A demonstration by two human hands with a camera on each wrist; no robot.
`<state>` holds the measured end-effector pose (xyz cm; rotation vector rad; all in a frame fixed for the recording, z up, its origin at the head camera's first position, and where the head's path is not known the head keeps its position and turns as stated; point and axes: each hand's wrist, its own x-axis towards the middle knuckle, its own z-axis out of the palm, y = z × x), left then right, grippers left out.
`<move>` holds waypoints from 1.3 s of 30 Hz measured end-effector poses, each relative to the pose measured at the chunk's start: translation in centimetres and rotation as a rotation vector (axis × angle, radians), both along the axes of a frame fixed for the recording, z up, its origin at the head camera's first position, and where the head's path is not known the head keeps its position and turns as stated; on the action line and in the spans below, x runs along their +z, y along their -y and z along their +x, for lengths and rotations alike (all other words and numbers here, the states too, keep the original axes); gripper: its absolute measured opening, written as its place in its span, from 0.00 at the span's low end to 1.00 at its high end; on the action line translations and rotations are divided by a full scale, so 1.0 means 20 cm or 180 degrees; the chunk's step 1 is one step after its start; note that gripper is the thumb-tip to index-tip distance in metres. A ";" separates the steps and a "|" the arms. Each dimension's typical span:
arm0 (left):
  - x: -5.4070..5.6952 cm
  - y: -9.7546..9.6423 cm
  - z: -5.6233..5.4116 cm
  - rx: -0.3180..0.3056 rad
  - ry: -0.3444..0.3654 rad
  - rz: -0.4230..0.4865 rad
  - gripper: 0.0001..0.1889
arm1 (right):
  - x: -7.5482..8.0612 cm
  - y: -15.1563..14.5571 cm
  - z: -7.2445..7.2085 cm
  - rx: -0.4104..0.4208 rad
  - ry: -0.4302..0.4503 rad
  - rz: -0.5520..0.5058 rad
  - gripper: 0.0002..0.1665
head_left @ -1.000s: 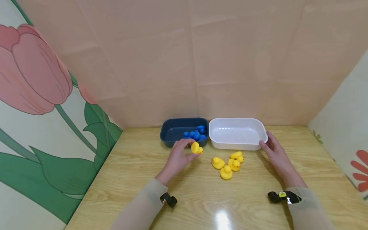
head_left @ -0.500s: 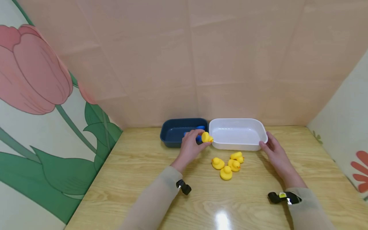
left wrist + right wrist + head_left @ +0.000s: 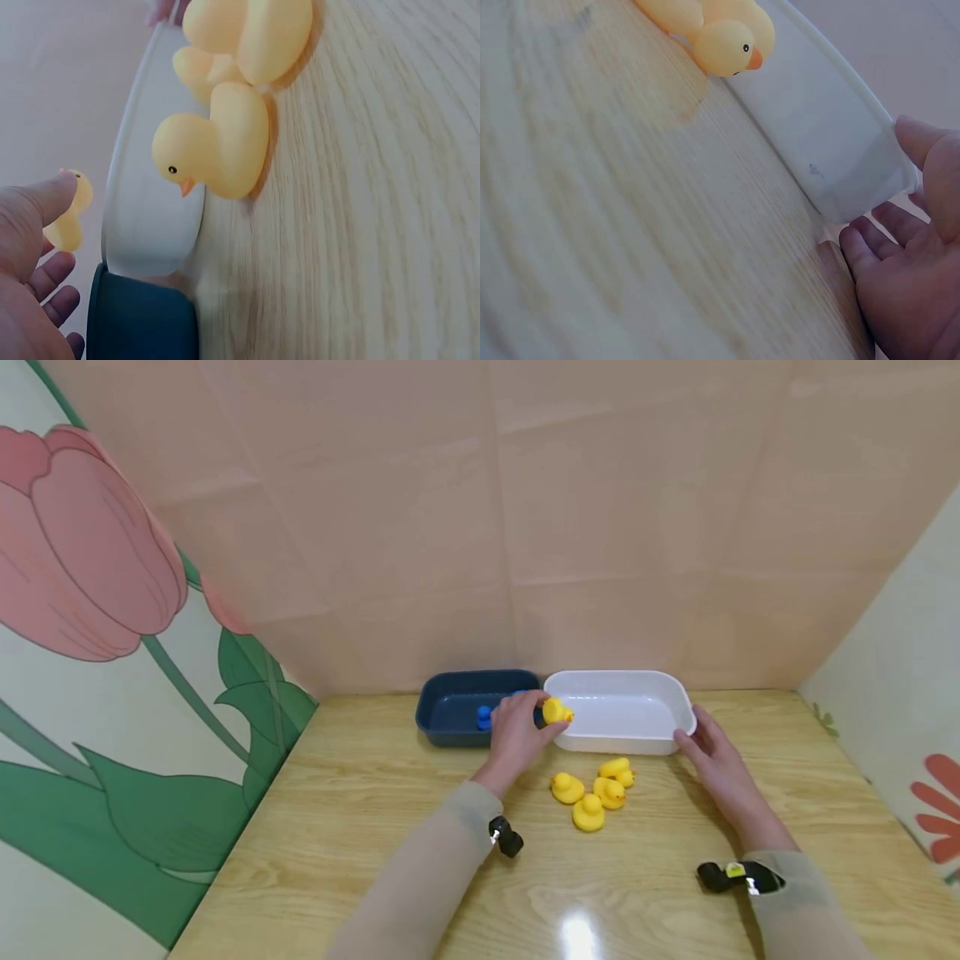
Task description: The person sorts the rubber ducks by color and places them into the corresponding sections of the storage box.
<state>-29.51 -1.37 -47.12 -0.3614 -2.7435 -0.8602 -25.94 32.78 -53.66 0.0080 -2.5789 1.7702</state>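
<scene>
In the head view my left hand (image 3: 517, 735) pinches a yellow rubber duck (image 3: 556, 711) over the left end of the white tray (image 3: 622, 746). The left wrist view shows that same duck (image 3: 67, 229) between thumb and fingers, above the tray's rim. My right hand (image 3: 716, 760) holds the tray's right front corner, thumb on the rim; in the right wrist view its fingers (image 3: 889, 232) lie along the outside of the end wall. Several more yellow ducks (image 3: 588, 814) sit in a cluster on the table before the tray.
A dark blue tray (image 3: 453, 737) stands left of the white one, side by side. Blue toys (image 3: 484, 717) lie in it, partly hidden by my left hand. Behind both trays rises a pinkish-beige backdrop (image 3: 495, 527). The wooden table (image 3: 360, 793) lies beneath everything.
My left hand has carried the duck rightward and a little away from me, from the dark blue tray's front edge to over the white tray. My right hand has stayed at its corner.
</scene>
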 end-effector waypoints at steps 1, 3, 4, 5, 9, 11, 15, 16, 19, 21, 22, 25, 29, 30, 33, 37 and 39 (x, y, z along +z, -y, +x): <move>0.00 -0.01 0.00 0.0014 -0.0026 -0.0035 0.30 | 0.00 0.00 0.00 0.0000 0.0004 0.0006 0.55; 0.00 -0.03 -0.01 0.0029 -0.0067 -0.0093 0.30 | 0.00 0.00 0.00 0.0000 0.0004 0.0001 0.56; 0.00 -0.03 -0.01 0.0038 -0.0081 -0.0121 0.30 | 0.01 0.00 0.00 0.0002 0.0005 0.0004 0.56; 0.00 -0.04 -0.02 0.0048 -0.0092 -0.0134 0.30 | 0.01 0.00 0.00 0.0005 0.0007 0.0012 0.56; 0.00 -0.06 -0.02 0.0077 -0.0084 -0.0202 0.30 | 0.01 0.00 0.00 0.0015 0.0007 0.0016 0.55; 0.00 -0.06 -0.02 0.0092 -0.0067 -0.0229 0.31 | 0.01 0.01 0.00 0.0020 0.0007 0.0022 0.55; 0.00 -0.07 -0.02 0.0105 -0.0032 -0.0237 0.34 | 0.00 0.00 -0.01 0.0020 0.0002 0.0025 0.55; -0.01 -0.07 -0.02 0.0111 -0.0028 -0.0216 0.34 | 0.00 0.00 -0.01 0.0020 -0.0003 0.0028 0.55; -0.01 -0.07 -0.02 0.0117 -0.0023 -0.0131 0.35 | 0.00 0.00 -0.01 0.0017 -0.0006 0.0015 0.55; -0.01 -0.06 -0.01 0.0108 -0.0028 -0.0057 0.34 | 0.00 0.00 -0.01 0.0018 -0.0001 0.0000 0.56; -0.01 -0.06 0.00 0.0097 -0.0032 -0.0018 0.34 | 0.00 0.00 -0.01 0.0014 0.0002 -0.0004 0.56; -0.01 -0.04 0.02 0.0064 -0.0050 0.0081 0.33 | 0.01 0.00 -0.01 0.0008 0.0007 -0.0022 0.55; -0.01 -0.01 0.06 0.0035 -0.0049 0.0207 0.33 | 0.01 -0.01 0.00 0.0006 0.0000 -0.0025 0.55; -0.01 -0.01 0.07 0.0026 -0.0050 0.0248 0.33 | 0.01 -0.01 0.00 0.0002 -0.0003 -0.0017 0.55; -0.02 0.01 0.11 -0.0025 -0.0076 0.0377 0.33 | 0.01 -0.02 0.00 0.0000 -0.0003 0.0006 0.55; -0.02 0.04 0.16 -0.0117 -0.0092 0.0499 0.33 | 0.01 -0.02 0.01 -0.0007 0.0010 0.0010 0.56; -0.02 0.06 0.19 -0.0165 -0.0060 0.0533 0.33 | 0.01 -0.03 0.01 -0.0006 0.0004 0.0009 0.56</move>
